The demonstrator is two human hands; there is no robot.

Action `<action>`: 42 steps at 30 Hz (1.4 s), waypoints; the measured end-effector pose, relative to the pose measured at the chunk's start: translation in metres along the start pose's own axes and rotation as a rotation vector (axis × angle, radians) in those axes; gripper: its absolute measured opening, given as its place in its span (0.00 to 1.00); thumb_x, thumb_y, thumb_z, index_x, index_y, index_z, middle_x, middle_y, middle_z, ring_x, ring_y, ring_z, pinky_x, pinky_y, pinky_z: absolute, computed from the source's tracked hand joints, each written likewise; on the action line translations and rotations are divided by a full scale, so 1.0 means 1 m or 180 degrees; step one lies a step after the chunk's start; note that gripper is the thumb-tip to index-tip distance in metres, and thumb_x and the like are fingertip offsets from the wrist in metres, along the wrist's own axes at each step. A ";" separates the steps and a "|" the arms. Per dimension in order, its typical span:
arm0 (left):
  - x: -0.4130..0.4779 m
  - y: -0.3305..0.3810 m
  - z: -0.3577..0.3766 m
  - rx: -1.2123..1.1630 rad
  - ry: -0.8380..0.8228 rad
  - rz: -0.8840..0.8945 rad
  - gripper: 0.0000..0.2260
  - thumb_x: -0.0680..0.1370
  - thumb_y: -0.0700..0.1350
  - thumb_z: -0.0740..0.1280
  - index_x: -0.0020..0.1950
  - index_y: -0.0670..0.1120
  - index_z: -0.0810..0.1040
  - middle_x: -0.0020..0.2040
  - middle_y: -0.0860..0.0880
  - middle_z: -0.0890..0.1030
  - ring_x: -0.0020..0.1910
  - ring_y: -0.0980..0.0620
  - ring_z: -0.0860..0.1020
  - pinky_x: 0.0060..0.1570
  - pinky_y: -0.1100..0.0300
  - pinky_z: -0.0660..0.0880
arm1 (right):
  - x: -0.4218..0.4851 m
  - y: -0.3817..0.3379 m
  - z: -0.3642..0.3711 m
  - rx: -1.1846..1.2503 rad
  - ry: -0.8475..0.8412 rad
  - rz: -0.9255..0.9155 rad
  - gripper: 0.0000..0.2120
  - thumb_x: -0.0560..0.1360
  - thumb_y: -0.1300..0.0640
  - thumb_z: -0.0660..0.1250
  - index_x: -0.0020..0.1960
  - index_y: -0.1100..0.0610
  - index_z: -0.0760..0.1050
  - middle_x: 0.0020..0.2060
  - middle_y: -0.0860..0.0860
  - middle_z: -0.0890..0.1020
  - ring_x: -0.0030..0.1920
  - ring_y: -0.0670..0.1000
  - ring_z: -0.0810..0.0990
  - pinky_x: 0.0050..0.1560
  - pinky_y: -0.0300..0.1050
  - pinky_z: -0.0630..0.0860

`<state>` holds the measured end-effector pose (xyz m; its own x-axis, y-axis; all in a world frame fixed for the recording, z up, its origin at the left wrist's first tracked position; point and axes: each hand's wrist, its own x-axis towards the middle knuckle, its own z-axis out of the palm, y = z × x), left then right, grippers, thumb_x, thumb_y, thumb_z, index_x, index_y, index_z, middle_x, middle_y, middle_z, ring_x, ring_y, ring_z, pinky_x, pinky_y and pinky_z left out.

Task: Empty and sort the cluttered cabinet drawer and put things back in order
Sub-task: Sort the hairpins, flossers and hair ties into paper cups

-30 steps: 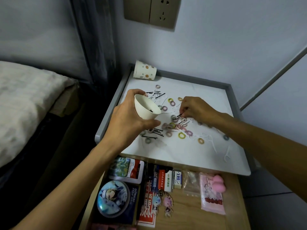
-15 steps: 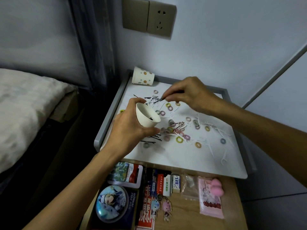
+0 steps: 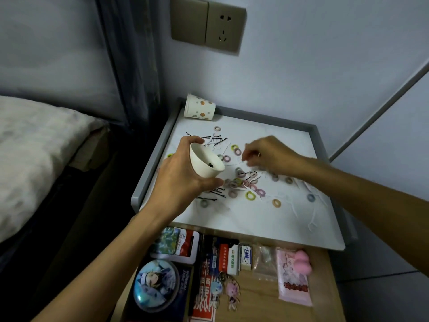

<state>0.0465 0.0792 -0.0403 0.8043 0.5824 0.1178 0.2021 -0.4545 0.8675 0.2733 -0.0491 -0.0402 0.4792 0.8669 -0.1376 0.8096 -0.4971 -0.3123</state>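
Note:
My left hand (image 3: pixel 183 180) grips a white paper cup (image 3: pixel 206 162), tilted toward the right, above the left part of the white cabinet top (image 3: pixel 255 219). A few black hairpins lie inside the cup. More black hairpins (image 3: pixel 214 138) are scattered on the top, mixed with several coloured hair ties (image 3: pixel 250 195) and white floss picks (image 3: pixel 313 217). My right hand (image 3: pixel 269 154) hovers low over the middle of the pile. Its fingertips are drawn together and point down, and what they hold is hidden.
A dotted paper cup (image 3: pixel 199 110) lies on its side in the back left corner, against the grey rim (image 3: pixel 148 173). The open drawer (image 3: pixel 262 305) below holds a round tin (image 3: pixel 155 284), boxes, an eraser (image 3: pixel 246 256), keychains and a pink packet (image 3: pixel 293 282). A bed (image 3: pixel 34 147) stands at the left.
My right hand carried a black hairpin from the pile up to the cup, then moved back right and down over the hair ties. The cup stayed in my left hand.

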 end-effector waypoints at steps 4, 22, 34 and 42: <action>0.001 0.000 0.001 0.0041 0.0013 0.0022 0.36 0.62 0.52 0.82 0.65 0.57 0.68 0.54 0.53 0.78 0.52 0.49 0.77 0.47 0.50 0.79 | -0.003 0.023 0.027 -0.0151 -0.0160 0.0076 0.10 0.71 0.60 0.75 0.52 0.55 0.81 0.45 0.48 0.81 0.46 0.46 0.79 0.45 0.33 0.71; 0.000 0.002 0.000 -0.0039 -0.0014 0.0024 0.36 0.63 0.52 0.82 0.65 0.57 0.68 0.54 0.53 0.78 0.51 0.50 0.77 0.44 0.55 0.78 | -0.011 0.027 0.027 -0.0852 -0.0332 -0.0195 0.04 0.81 0.59 0.57 0.48 0.53 0.67 0.41 0.52 0.77 0.41 0.56 0.76 0.42 0.52 0.75; 0.002 0.004 -0.003 -0.0130 -0.0006 0.0076 0.35 0.64 0.49 0.82 0.66 0.54 0.68 0.53 0.55 0.77 0.47 0.59 0.77 0.35 0.71 0.74 | -0.015 0.024 0.020 0.1335 0.0612 0.0893 0.05 0.74 0.56 0.73 0.50 0.54 0.85 0.45 0.48 0.85 0.47 0.46 0.82 0.45 0.37 0.75; 0.011 -0.002 -0.022 -0.0312 0.0305 -0.0102 0.36 0.63 0.48 0.83 0.66 0.53 0.70 0.54 0.54 0.78 0.48 0.59 0.78 0.38 0.70 0.75 | -0.012 -0.001 0.022 0.0954 0.1048 0.0641 0.08 0.73 0.57 0.74 0.52 0.57 0.85 0.47 0.51 0.85 0.44 0.46 0.80 0.43 0.26 0.69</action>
<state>0.0423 0.1013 -0.0299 0.7404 0.6593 0.1309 0.1673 -0.3694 0.9141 0.2597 -0.0585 -0.0587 0.7372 0.6724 0.0665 0.5796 -0.5787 -0.5737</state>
